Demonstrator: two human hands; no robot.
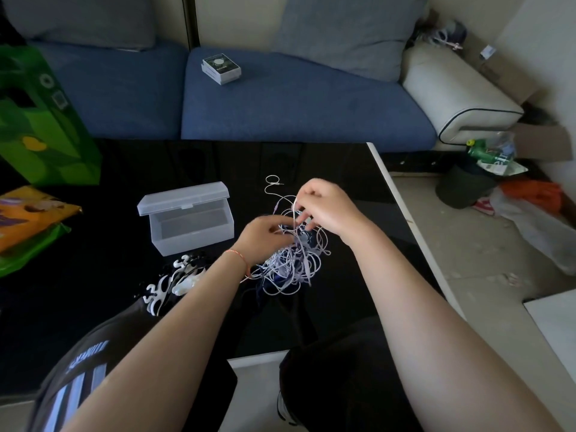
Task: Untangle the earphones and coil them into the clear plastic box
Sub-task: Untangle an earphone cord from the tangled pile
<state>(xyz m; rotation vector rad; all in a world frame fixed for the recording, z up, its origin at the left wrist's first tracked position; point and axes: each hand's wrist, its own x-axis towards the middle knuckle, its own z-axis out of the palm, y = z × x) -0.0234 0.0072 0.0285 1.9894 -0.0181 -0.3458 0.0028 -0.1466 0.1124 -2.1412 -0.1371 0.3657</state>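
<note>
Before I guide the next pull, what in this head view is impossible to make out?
- Earphone tangle: cord count, too fine and overlapped.
- Earbuds: hidden in the knot.
- Right hand and left hand fingertips: blurred, strands indistinct.
- Clear box: floor partly hidden by front wall.

Left hand [265, 235] fingertips blurred, buried in earphones [290, 263] tangle; individual cords indistinguishable; green bag [40, 120] cropped left.
</note>
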